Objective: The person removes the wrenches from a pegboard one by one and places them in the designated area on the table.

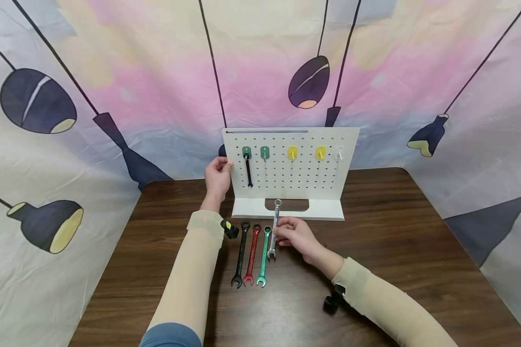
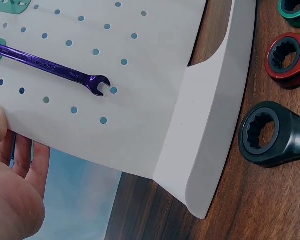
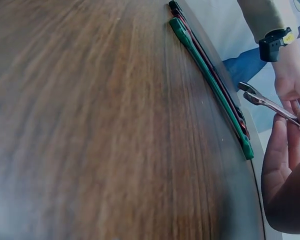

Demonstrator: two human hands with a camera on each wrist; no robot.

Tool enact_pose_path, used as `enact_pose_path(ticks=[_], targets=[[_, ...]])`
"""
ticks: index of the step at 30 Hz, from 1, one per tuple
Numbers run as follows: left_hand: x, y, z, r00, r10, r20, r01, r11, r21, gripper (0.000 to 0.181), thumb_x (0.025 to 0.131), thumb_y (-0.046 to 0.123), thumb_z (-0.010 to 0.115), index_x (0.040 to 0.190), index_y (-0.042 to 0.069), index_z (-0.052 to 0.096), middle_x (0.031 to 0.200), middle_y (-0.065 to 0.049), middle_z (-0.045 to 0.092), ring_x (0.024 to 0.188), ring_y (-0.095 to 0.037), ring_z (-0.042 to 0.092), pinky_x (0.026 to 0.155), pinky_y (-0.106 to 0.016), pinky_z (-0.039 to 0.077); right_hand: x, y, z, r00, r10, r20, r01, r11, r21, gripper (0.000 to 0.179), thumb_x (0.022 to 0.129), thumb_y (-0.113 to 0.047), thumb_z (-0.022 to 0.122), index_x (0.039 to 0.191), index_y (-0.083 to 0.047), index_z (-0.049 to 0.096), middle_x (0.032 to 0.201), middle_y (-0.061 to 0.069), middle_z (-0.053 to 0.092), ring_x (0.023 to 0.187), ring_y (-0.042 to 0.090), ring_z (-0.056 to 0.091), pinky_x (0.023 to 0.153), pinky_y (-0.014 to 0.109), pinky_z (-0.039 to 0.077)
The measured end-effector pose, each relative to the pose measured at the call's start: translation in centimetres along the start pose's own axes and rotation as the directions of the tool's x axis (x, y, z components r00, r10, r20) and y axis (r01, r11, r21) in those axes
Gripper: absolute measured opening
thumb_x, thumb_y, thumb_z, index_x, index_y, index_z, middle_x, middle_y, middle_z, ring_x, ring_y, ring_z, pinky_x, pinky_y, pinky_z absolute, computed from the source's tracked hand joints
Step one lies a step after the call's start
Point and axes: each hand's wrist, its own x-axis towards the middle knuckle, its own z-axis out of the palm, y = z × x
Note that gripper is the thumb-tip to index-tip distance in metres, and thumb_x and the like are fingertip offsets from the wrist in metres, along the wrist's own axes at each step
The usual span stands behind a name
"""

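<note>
A white pegboard (image 1: 304,176) stands upright on its base, and my left hand (image 1: 217,180) grips its left edge, thumb in front and fingers behind. My right hand (image 1: 298,237) pinches a silver combination wrench (image 1: 277,217) around its shank. Its ring end points up in front of the base's cutout; the open end (image 3: 254,97) hangs low. A purple wrench (image 2: 55,69) hangs from the leftmost green hook. On the table, left of the silver wrench, lie a black wrench (image 1: 241,253), a red wrench (image 1: 252,253) and a green wrench (image 1: 264,255), side by side.
On the board, a second green hook (image 1: 265,153), a yellow hook (image 1: 292,153), another yellow hook (image 1: 320,153) and a whitish hook (image 1: 339,154) carry nothing. The brown wooden table (image 1: 382,231) reaches back to a patterned cloth (image 1: 252,62).
</note>
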Motion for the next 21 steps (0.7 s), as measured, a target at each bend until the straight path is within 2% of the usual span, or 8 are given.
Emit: enact_pose_path(ticks=[5,12,21], targets=[[-0.01,0.02,-0.01,1.0,-0.005,-0.011,0.005,1.0,-0.001,0.006,0.106,0.01,0.07,0.1,0.011,0.069,0.093,-0.002,0.063,0.083,-0.017,0.055,0.071,-0.029,0.046,-0.2,0.07,-0.33,0.999,0.035,0.005,-0.035,0.999,-0.017,0.022,0.098,-0.007,0.073,0.117,0.001,0.064,0.096,0.006,0.074,0.084,0.016,0.071,0.073,0.029,0.06],[-0.06,-0.02,0.15,1.0,-0.004,-0.007,0.004,1.0,-0.017,0.009,0.105,0.01,0.07,0.097,0.014,0.069,0.092,-0.002,0.063,0.082,-0.017,0.054,0.071,-0.029,0.047,-0.61,0.26,-0.82,0.996,0.083,0.03,-0.083,0.996,-0.017,0.041,0.097,-0.006,0.073,0.134,0.006,0.06,0.096,0.006,0.075,0.082,0.014,0.072,0.073,0.027,0.061],[0.03,-0.14,-0.03,1.0,-0.007,-0.008,0.007,1.0,-0.018,0.009,0.106,0.011,0.07,0.098,0.014,0.069,0.092,-0.002,0.063,0.082,-0.017,0.054,0.07,-0.029,0.046,-0.73,0.9,-0.98,0.989,0.131,0.066,-0.13,0.991,-0.019,0.035,0.097,-0.006,0.075,0.127,0.006,0.063,0.093,0.006,0.075,0.081,0.015,0.073,0.072,0.028,0.062]])
